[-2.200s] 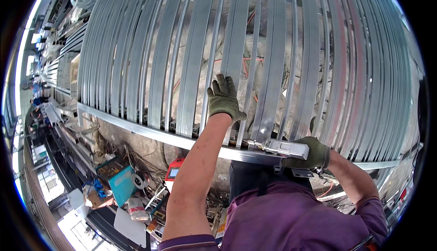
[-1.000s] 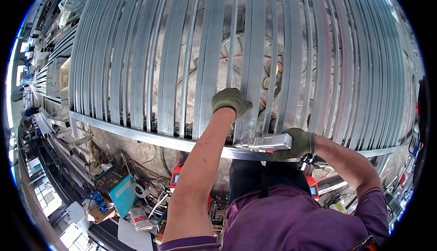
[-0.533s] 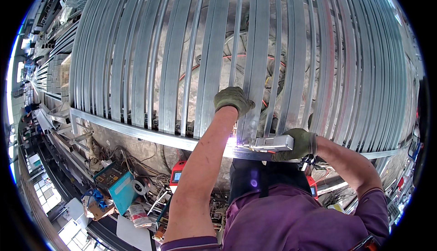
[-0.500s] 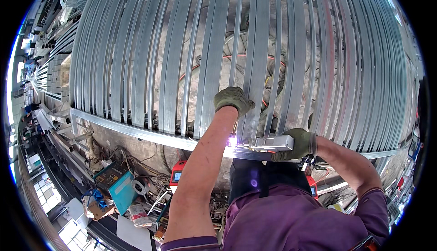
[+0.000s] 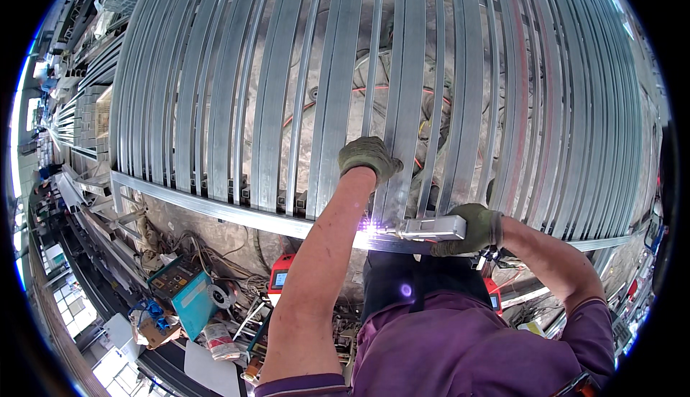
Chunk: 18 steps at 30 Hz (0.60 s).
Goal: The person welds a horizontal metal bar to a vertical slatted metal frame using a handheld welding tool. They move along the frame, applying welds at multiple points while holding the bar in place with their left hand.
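Observation:
My right hand (image 5: 474,230), in a dark green glove, is closed around a boxy silver welding gun (image 5: 435,228). The gun's tip points left, and a bright violet-white welding arc (image 5: 370,230) glows on the near rail (image 5: 230,213) of a steel frame, by the ends of the upright tubes. My left hand (image 5: 366,158), gloved alike, grips at a narrow steel tube (image 5: 371,73) just above the arc. Its thumb lies against the wide tube (image 5: 404,80) on the right; the fingertips are hidden. My left forearm covers part of the rail.
Many parallel steel tubes (image 5: 273,95) fan out ahead, with gaps showing the floor and a red cable (image 5: 431,91). At lower left stand a teal machine (image 5: 192,303), a red unit with a small screen (image 5: 280,275), tangled cables (image 5: 244,282) and a cardboard box (image 5: 154,329).
The arc has spread with more sparks and shifted very slightly right. My right hand and the welding gun have edged a little right; my left hand stays in place.

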Available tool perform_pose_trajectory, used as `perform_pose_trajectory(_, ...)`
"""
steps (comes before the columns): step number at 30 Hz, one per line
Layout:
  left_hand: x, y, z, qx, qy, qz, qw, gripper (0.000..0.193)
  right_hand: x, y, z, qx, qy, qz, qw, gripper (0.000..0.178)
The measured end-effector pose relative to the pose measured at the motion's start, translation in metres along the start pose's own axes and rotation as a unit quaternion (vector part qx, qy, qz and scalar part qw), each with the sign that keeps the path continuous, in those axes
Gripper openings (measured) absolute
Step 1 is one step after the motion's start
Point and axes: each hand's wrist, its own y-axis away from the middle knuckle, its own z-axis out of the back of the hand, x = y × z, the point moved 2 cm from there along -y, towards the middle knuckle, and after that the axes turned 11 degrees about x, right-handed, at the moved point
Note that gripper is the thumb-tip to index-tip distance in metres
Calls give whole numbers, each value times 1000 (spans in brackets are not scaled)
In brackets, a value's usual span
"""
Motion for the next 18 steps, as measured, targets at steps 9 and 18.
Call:
perform_pose_trajectory(9,-1,6,5,32,-5,-7,999,77,-4,1,-1,-2,8,0,1000,69)
perform_pose_trajectory(18,2,0,0,11,-6,-10,1000,76,-8,2,-4,-2,16,-18,1000,69)
